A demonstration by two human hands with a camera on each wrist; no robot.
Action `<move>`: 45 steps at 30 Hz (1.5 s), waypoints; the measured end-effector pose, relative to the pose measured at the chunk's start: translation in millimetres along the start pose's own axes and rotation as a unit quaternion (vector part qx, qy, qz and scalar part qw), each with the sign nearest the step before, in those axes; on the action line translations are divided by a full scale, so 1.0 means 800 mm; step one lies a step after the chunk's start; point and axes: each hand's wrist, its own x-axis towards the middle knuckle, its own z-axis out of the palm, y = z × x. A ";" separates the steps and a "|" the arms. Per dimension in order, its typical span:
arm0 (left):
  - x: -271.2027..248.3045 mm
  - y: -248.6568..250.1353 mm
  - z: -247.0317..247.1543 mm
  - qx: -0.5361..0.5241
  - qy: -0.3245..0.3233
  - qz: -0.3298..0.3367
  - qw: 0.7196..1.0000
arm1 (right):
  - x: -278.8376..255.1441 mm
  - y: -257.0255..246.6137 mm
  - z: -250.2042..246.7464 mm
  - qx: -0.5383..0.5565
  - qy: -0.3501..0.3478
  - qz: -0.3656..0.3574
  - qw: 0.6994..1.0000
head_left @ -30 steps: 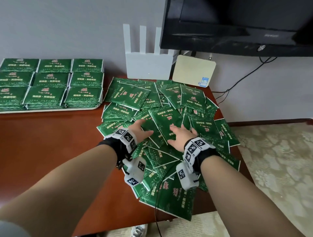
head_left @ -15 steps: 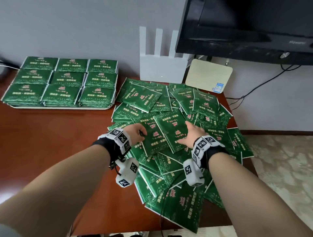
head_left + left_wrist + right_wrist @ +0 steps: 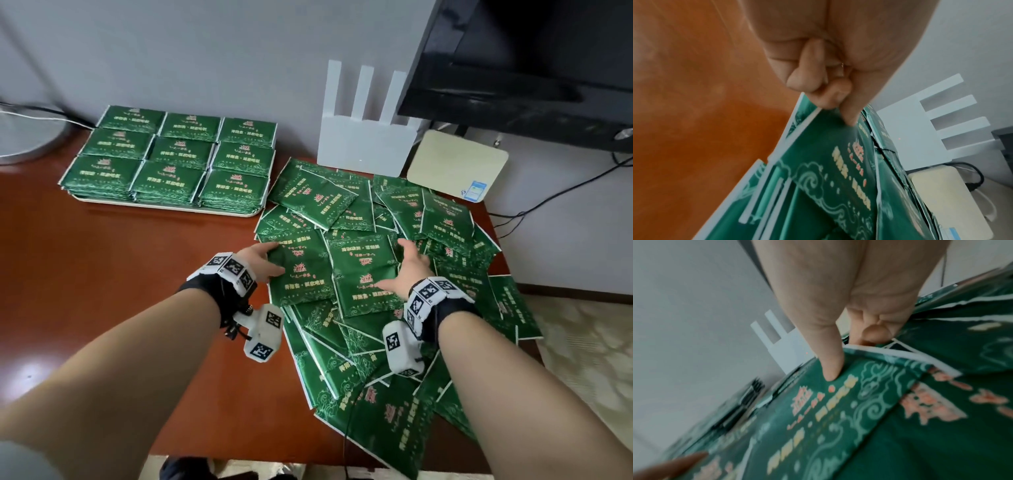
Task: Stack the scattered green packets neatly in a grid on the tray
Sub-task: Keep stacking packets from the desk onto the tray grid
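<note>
A 3-by-3 grid fills the tray (image 3: pixel 164 205); left hand (image 3: pixel 262 261) and right hand (image 3: pixel 409 270) each pinch 1 packet from the large scattered pile (image 3: pixel 394 342).

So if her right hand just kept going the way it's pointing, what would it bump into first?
Probably more of the loose green packets heaped just beyond the right hand; further along stands the white router, though depth is hard to judge.

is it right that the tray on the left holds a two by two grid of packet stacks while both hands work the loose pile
Not quite. The head view shows the tray holding a three by three grid of packet stacks. The left hand and right hand are indeed on the loose pile.
</note>
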 end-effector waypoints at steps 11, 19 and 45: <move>-0.013 -0.004 -0.011 -0.021 0.003 0.019 1.000 | -0.015 0.004 -0.025 0.120 -0.011 -0.122 0.985; -0.031 -0.008 -0.027 0.192 0.067 0.067 0.977 | -0.031 0.003 -0.015 -0.042 0.082 -0.085 0.992; -0.011 -0.034 -0.012 -0.081 0.086 0.049 0.992 | -0.031 0.000 -0.005 -0.015 0.013 -0.045 0.999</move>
